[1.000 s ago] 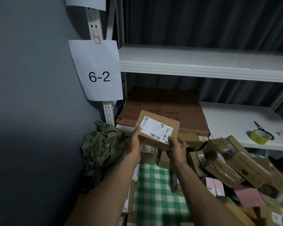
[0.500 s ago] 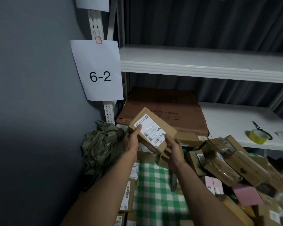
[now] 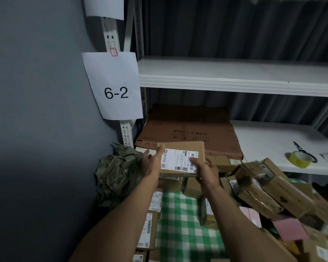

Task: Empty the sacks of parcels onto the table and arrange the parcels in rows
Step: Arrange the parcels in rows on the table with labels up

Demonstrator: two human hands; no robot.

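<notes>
Holding parcel (image 3: 184, 159) up, label facing you, above green-checked surface (image 3: 180, 224). Your left hand (image 3: 152, 161) grips its left edge, thumb on label; your right hand (image 3: 204, 171) grips lower right corner. Loose parcels (image 3: 269, 190) heaped at right. Crumpled olive sack (image 3: 117, 171) lies left, against wall.

Both forearms are bare to the frame's edge, each grip without gloves.

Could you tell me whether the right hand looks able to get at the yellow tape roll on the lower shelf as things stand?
Probably not yet: the right hand is gripping the parcel together with the left hand. The tape roll itself sits in the open on the shelf.
</notes>
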